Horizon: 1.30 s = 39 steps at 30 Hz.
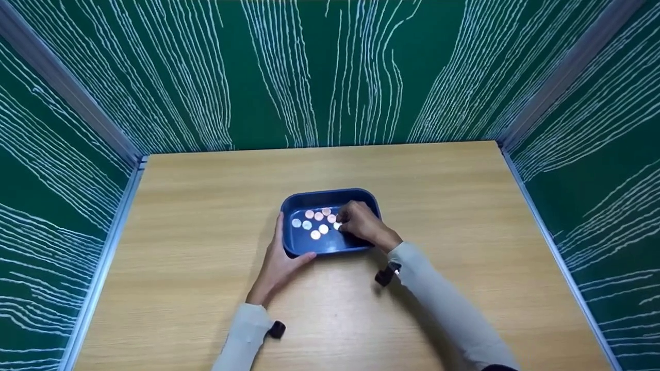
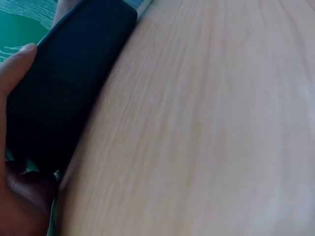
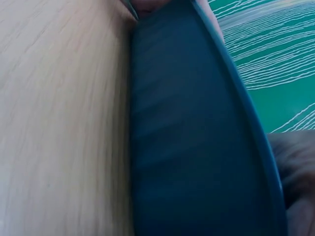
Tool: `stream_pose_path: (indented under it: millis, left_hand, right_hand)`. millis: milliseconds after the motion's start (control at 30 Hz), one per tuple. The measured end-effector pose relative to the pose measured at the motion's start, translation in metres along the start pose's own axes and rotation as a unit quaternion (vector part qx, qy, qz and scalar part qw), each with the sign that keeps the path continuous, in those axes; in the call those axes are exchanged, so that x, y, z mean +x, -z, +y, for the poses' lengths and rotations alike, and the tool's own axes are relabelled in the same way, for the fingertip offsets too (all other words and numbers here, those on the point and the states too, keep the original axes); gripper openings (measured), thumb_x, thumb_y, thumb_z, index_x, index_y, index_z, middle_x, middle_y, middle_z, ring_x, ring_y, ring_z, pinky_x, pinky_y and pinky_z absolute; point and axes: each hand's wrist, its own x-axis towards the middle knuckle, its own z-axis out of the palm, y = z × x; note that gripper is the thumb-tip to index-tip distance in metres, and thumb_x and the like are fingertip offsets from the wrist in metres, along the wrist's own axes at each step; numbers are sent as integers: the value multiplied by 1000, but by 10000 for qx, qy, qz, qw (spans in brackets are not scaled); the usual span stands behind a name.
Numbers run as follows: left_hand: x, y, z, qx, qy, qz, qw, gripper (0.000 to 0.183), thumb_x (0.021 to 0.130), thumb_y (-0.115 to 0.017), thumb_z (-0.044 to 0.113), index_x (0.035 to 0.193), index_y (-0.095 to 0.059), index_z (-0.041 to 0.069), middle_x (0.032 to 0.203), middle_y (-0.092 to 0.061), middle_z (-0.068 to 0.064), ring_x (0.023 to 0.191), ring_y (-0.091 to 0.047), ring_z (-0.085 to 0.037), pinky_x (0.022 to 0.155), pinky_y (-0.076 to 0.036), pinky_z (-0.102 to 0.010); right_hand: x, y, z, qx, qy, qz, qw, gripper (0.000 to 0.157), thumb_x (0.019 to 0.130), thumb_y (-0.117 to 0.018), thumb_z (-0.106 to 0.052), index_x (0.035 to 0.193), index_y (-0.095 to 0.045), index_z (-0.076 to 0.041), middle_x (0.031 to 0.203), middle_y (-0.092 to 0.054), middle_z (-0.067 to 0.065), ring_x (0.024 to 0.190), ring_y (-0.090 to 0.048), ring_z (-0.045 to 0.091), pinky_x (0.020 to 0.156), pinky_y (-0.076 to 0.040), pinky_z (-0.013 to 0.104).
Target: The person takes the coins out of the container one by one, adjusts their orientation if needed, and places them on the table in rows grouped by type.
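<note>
A dark blue rectangular tray [image 1: 330, 251] sits on the table, with several small round coins [image 1: 315, 235], some coppery and some silvery, spread over its floor. My left hand [image 1: 278, 265] grips the tray's near left corner, its thumb along the front rim and its fingers at the left side. In the left wrist view the thumb [image 2: 22, 61] lies at the rim. Inside the tray's right half, my right hand [image 1: 361, 224] has curled fingers and pinches a pale coin [image 1: 337, 225] at the fingertips, partly hidden. The right wrist view shows mostly the tray's outer wall [image 3: 192, 128].
The wooden table [image 1: 206, 206] extends around the tray on all sides. Green panels with white wavy lines [image 1: 319, 77] stand behind it and at both sides, joined by metal posts [image 1: 67, 77]. Small dark devices [image 1: 277, 330] are worn on both wrists.
</note>
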Motion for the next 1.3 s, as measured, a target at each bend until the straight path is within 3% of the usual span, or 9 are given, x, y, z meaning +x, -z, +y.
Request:
stream_pose_path:
  millis: [333,600,867,1167,1300]
  left_hand:
    - [-2,0,1,-84,5,-11,10000,130,89,-94,28,179,-1,21,184,-14,-17,165,-25,-41,131,-25,-62]
    - [-2,0,0,-119,-12,-19,9999,127,90,-93,30,179,-3,22,183,-17,-17,164,-28,-41,130,-27,-63]
    - [-2,-2,3,-37,54,-64,10000,129,90,-93,29,179,-1,23,183,-16,-16,164,-28,-40,130,-27,-61]
    - [-2,6,12,295,258,-358,9986,131,91,-90,31,178,7,17,185,-4,-17,167,-16,-42,132,-21,-63]
    - [0,9,13,445,164,-506,9976,131,92,-90,33,178,8,18,185,-1,-15,168,-14,-42,132,-18,-62]
  right_hand:
    - [-1,-1,-3,-402,-372,-144,9984,14,92,-87,0,105,-81,-2,99,-72,10,92,-63,24,85,-55,42]
    - [-4,-1,-7,-476,-250,-85,9985,13,94,-80,2,100,-71,-5,90,-71,6,81,-66,21,70,-53,37]
    - [-18,3,-11,-813,-60,131,9966,12,100,-76,-5,112,-74,-4,96,-74,11,83,-69,25,72,-57,44]
    - [-49,31,-16,-267,137,865,9958,16,96,-75,3,112,-76,0,103,-79,14,90,-75,27,80,-63,45]
    - [-63,45,-11,159,140,1148,9932,15,96,-74,7,109,-76,1,96,-79,12,86,-74,24,76,-62,38]
